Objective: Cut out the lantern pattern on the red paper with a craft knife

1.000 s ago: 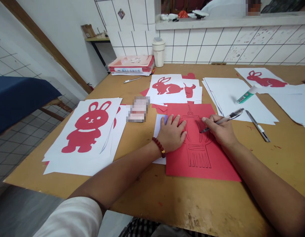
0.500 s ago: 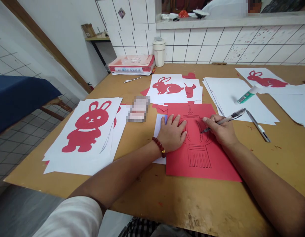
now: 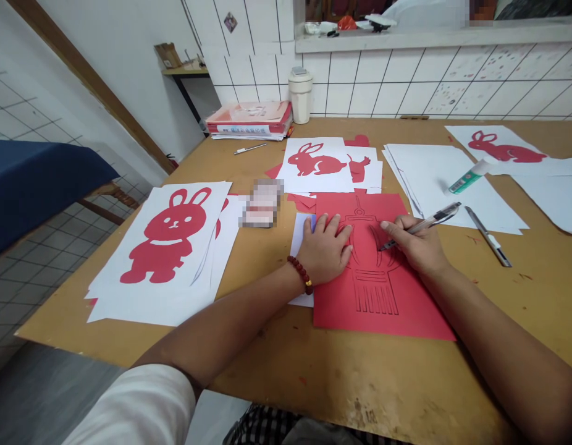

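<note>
A red sheet of paper (image 3: 383, 326) lies in front of me, with a tasselled lantern outlined on it in dark lines. My left hand (image 3: 323, 248) rests flat on its left side, fingers spread, holding nothing. In my right hand (image 3: 418, 244) is a pen (image 3: 434, 218), its tip touching the right part of the lantern drawing. Under the red sheet's left edge, a pale lilac paper (image 3: 301, 247) sticks out. To the right of my right hand lies a craft knife or pen-like tool (image 3: 488, 237), its exact kind unclear.
White sheets with red rabbit cut-outs lie at the left (image 3: 168, 235), back middle (image 3: 318, 162) and far right (image 3: 506, 148). A glue stick (image 3: 469, 177) rests on white paper (image 3: 425, 167). At the back stand a paper stack (image 3: 249, 120) and a white cup (image 3: 300, 96).
The view has shifted very slightly. My left hand stays flat on the red sheet, and the pen tip remains at nearly the same spot on the lantern.
</note>
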Action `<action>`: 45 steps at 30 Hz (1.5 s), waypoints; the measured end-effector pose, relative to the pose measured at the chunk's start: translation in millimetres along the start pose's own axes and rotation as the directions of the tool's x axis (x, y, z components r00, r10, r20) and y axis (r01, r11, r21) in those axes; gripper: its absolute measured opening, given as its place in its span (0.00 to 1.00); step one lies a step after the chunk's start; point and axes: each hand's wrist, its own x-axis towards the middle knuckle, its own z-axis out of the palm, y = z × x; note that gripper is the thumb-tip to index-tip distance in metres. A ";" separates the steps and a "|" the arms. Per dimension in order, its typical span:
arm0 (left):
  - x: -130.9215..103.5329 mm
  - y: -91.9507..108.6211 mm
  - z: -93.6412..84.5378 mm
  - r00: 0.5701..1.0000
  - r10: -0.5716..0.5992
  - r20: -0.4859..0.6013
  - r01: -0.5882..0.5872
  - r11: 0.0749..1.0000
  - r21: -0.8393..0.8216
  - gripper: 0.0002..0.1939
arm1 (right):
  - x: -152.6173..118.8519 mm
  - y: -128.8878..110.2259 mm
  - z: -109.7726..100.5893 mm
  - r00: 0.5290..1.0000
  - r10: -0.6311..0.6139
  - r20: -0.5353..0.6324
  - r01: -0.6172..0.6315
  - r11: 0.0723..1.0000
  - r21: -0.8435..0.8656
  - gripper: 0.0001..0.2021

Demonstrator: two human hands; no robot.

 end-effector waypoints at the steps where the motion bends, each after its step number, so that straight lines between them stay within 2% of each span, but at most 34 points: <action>1: 0.0 0.0 -0.1 1.000 0.000 -0.001 0.000 1.000 0.001 0.26 | 0.0 -0.2 0.0 1.000 0.000 0.003 0.000 1.000 -0.001 0.28; 45: -0.7 -0.3 -0.8 1.000 0.003 -0.005 -0.003 1.000 -0.001 0.26 | -3.7 -8.1 -0.1 0.997 -0.018 0.070 0.019 1.000 -0.015 0.30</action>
